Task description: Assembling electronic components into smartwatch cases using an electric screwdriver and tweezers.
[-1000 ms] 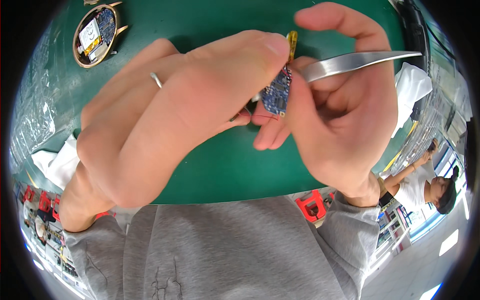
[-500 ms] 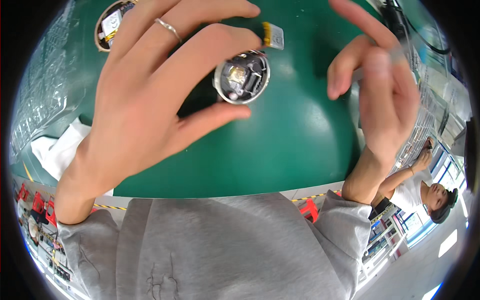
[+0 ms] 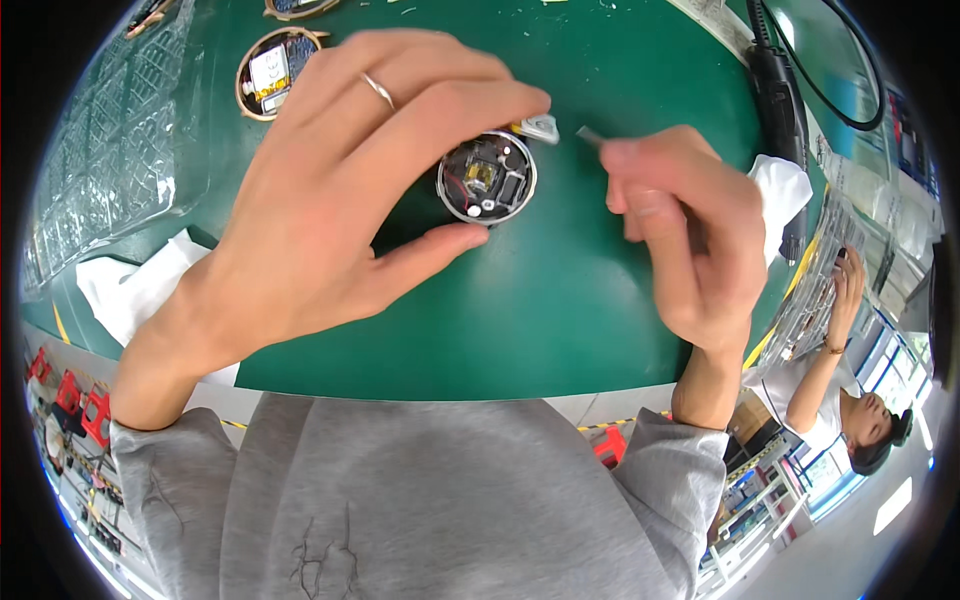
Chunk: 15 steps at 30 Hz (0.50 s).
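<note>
Head view: at the upper middle of the frame, a round watch case (image 3: 488, 180), its interior facing up, sits on the green mat (image 3: 480, 330) within the curve of the left hand (image 3: 340, 190). That hand appears to grasp the case lightly: the thumb tip meets the lower rim while the index finger arches over the upper edge, where the exact contact is hidden. Just beside the case's upper right edge lies a small silver pouch (image 3: 540, 129) with a yellow end; whether the two touch cannot be told. Right of centre, the right hand (image 3: 700, 230) is clenched around a thin metal tool (image 3: 588, 135), only its tip showing, aimed toward the upper left and clear of the case. The case should prove light and stiff, its smooth metal rim perhaps a little slippery; the fine red wire and small parts inside look fragile, so the outer rim, from opposite sides, is the place to take hold. The pouch is likely light and easily dented, best lifted gently by its edges. Toward the upper left, a gold-rimmed case (image 3: 270, 75) lies near the left hand's knuckles.
</note>
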Available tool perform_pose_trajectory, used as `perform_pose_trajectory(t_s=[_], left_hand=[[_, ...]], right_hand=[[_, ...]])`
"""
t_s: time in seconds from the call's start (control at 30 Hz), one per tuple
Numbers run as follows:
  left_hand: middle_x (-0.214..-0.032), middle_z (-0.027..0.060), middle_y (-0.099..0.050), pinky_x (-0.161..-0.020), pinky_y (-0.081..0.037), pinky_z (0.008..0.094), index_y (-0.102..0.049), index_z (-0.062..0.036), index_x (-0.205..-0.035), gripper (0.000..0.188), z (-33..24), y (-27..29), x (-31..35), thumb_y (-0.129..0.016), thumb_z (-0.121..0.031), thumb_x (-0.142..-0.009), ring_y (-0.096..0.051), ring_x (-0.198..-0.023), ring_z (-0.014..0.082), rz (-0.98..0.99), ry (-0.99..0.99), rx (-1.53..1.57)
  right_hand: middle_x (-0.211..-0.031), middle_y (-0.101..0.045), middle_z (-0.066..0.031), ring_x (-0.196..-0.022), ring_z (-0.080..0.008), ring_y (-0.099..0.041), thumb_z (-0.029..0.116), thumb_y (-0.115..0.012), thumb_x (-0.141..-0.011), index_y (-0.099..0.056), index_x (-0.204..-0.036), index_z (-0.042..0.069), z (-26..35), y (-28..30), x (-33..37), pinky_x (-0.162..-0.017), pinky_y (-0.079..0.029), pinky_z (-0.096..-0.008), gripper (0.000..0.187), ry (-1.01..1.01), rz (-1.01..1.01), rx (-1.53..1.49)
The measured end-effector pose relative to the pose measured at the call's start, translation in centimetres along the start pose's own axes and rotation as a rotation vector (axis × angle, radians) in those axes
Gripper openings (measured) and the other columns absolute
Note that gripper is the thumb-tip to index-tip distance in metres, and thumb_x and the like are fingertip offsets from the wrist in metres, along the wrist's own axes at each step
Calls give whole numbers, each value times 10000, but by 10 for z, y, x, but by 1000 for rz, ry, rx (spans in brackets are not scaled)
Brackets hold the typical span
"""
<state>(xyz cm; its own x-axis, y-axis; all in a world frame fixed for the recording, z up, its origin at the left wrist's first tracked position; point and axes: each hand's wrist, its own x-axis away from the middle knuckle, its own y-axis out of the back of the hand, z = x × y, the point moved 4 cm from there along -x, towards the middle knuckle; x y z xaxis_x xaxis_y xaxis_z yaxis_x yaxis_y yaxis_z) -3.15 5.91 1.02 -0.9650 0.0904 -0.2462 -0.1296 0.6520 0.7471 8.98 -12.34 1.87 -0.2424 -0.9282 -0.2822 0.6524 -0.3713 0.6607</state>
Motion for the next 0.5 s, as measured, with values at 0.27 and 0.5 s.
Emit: perform_pose_trajectory(t_s=[0.27, 0.5], left_hand=[[-1307, 113, -618, -1014, -443, 445, -665, -52, -1127, 523, 2, 0, 15, -859, -193, -662, -568, -1203, 337, -91, 69, 15], [-1258, 107, -638, -998, -453, 451, -683, -57, -1094, 514, -1, 1, 3, -848, -187, -625, -582, -1179, 337, -78, 61, 91]], right_hand=[[-861, -576, -117, -580, -171, -544, 100, -523, -1038, -534, -1162, 2, 3, -14, -2, -546, -447, -302, 159, -320, -134, -1242], [-779, -655, -104, -642, -102, -589, 34, -514, -1030, -582, -1135, -85, 5, -15, 5, -569, -470, -244, 173, -325, -122, -680]])
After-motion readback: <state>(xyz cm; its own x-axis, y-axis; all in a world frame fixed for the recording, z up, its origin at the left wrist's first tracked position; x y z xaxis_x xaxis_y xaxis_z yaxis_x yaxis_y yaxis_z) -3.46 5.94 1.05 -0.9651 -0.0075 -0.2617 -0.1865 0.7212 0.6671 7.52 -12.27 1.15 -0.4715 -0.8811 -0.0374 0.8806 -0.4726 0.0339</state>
